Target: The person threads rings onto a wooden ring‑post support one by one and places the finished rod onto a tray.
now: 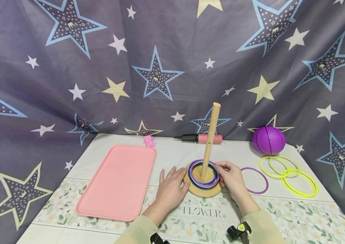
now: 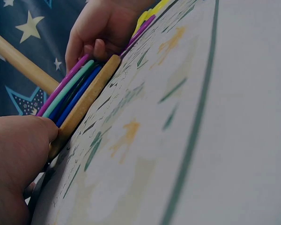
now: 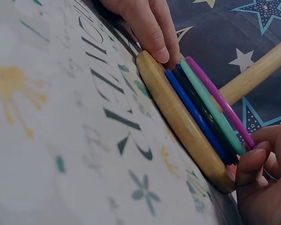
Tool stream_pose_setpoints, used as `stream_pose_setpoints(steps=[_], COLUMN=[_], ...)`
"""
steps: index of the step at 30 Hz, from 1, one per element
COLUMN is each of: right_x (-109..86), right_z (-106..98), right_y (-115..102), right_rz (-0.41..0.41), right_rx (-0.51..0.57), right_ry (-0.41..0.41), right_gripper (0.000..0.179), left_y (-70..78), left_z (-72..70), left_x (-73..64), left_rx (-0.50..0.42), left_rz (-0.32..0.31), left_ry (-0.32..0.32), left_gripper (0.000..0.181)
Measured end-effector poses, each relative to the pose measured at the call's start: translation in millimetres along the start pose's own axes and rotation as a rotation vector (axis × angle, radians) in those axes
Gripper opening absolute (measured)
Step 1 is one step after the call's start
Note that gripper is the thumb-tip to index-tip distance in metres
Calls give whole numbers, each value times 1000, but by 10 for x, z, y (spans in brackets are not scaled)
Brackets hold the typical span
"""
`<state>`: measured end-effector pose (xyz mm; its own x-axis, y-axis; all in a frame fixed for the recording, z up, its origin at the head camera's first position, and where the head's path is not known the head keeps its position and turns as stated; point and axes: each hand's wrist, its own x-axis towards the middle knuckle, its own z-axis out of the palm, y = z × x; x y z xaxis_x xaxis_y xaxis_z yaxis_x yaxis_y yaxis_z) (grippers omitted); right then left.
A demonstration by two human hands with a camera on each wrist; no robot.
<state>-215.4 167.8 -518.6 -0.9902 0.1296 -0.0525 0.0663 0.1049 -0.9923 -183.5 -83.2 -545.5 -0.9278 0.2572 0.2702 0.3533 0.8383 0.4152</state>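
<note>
A round wooden base (image 1: pixel 203 193) with a tall upright peg (image 1: pixel 211 130) stands on the table. Several thin rings lie stacked around the peg's foot: a purple ring (image 3: pixel 221 101) on top, then a mint ring (image 3: pixel 207 98), a dark ring (image 3: pixel 200 107) and a blue ring (image 3: pixel 189 110). At the stack's right side, my right hand (image 1: pixel 231 178) pinches the purple ring between thumb and fingers. My left hand (image 1: pixel 172 188) rests against the base's left edge, fingers extended and thumb beside the rings.
A pink tray (image 1: pixel 119 183) lies on the left, a small pink toy (image 1: pixel 149 141) behind it. Behind the peg is a red and black hand pump (image 1: pixel 202 138). To the right are a loose purple ring (image 1: pixel 267 185), several yellow rings (image 1: pixel 300 194) and a purple ball (image 1: pixel 268 140).
</note>
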Motion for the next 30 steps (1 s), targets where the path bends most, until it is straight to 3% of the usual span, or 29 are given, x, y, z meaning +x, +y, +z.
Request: stream_pose_setpoints(steps=[30], right_x=[8], right_z=[-33], right_y=[0], right_rz=[-2], right_rx=[-13], right_ry=[-26], right_gripper=[30], left_y=[11], left_z=[-17], left_x=[-1], left_rx=[-4], left_rz=[-3], left_ry=[-5], left_gripper=[53])
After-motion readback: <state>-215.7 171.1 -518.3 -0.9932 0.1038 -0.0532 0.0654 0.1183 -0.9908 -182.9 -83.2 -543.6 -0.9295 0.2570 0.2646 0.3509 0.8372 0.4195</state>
